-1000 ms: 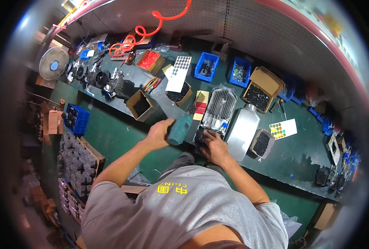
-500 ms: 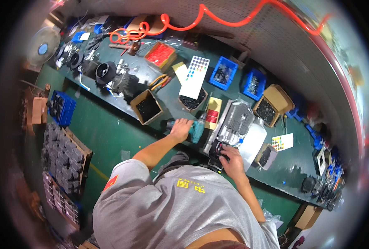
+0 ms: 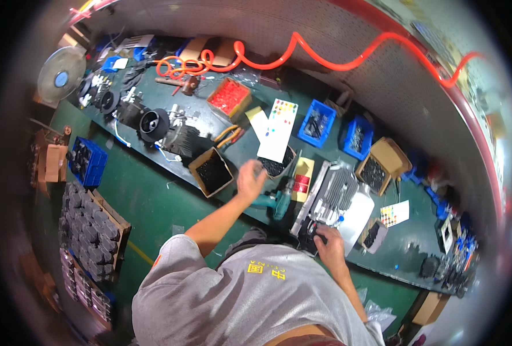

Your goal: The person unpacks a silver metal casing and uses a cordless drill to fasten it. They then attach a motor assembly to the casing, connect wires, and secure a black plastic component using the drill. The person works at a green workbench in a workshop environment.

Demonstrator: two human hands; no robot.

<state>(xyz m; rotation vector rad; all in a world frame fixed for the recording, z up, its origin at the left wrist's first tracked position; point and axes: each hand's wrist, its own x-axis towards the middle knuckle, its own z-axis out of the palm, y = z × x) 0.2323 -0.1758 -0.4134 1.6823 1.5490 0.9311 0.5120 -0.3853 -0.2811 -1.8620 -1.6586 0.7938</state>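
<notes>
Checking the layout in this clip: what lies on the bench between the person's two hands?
In the head view, a teal power drill lies on the bench between the left hand and the right hand, beside the grey finned metal housing.

Left hand [image 3: 250,179] was motion-blurred above the surface [image 3: 382,254]; fingers could not be separated, so whether it held anything could not be told. Right hand [image 3: 329,247] covered the near corner of the finned metal casing [image 3: 337,193]; what the fingertips pressed there was hidden. Teal power drill [image 3: 278,203] was partly masked by the left wrist, its grip out of sight. Contents of the cardboard box [image 3: 211,171] and the blue bins [image 3: 316,122] read only as dark specks, too small to identify. Dark parts at the surface's far right end [image 3: 440,271] smeared into the fisheye rim.
</notes>
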